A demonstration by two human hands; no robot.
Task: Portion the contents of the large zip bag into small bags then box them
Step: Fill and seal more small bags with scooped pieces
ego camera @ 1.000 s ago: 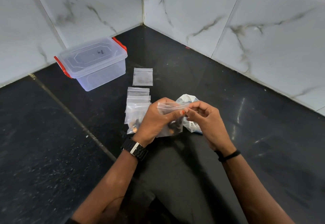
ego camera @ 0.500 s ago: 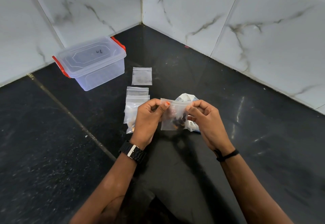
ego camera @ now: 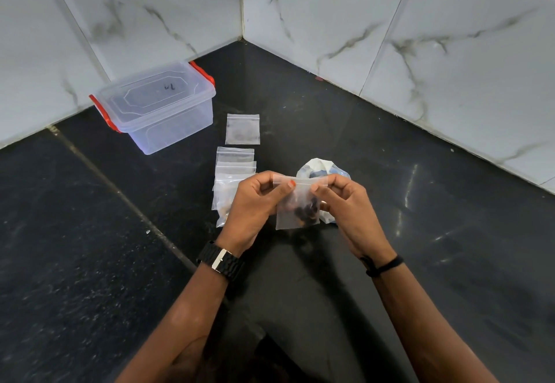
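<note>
i hold a small bag (ego camera: 297,207) upright at the centre of the frame, above the dark floor (ego camera: 90,262). its zip strip runs left to right along the top, the mouth points up and away from me, and its long axis hangs down toward the dark bits pooled at the bottom. my left hand (ego camera: 255,202) pinches the strip near its left end, thumb and fingers curled onto it; my right hand (ego camera: 345,205) pinches the right end the same way.

the risk, i think, is a strip only half pressed shut: if i miss a stretch, the bits could spill out when i box it. tilting it before it seals would do the same.

just left of my left hand lies a stack of bags (ego camera: 232,178), one more bag (ego camera: 242,129) beyond it. the crumpled big bag (ego camera: 315,168) sits behind my hands. the box (ego camera: 156,106), lid on, stands at upper left.
</note>
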